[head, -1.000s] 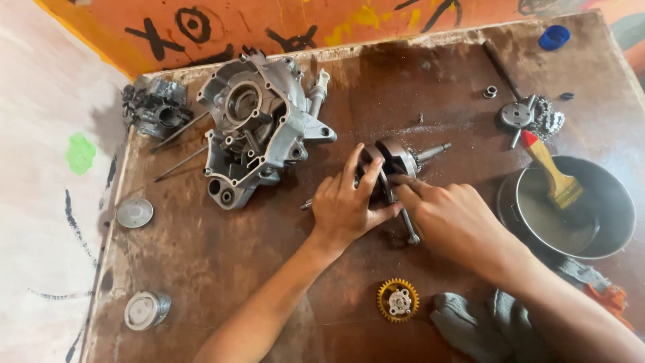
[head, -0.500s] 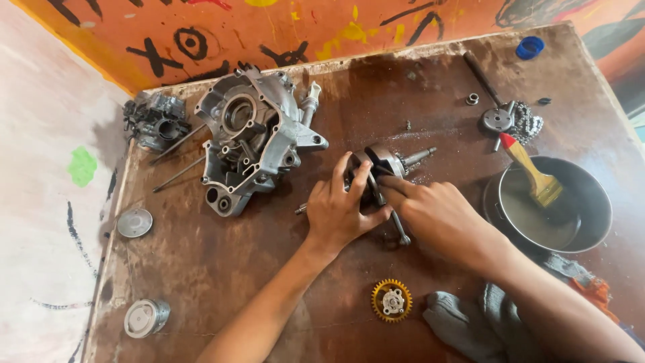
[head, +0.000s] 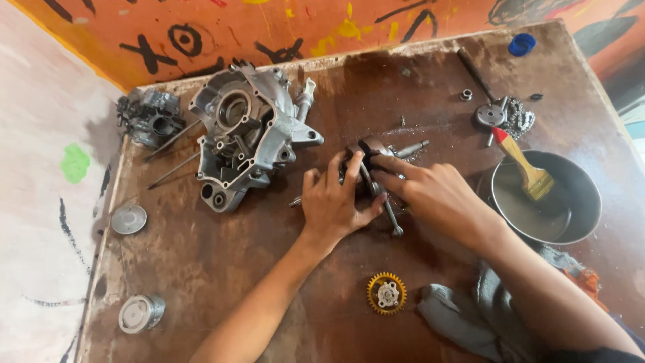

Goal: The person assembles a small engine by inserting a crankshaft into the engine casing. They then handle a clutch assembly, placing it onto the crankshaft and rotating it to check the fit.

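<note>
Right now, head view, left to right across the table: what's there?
Flat round disc → engine case → left hand on the crankshaft → right hand → pan with brush.

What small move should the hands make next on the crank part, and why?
Probably steady the crankshaft assembly flat under the left hand while the right hand works the slim rod. Both hands already rest on it, and the rod slants out between them onto the wooden table.
</note>
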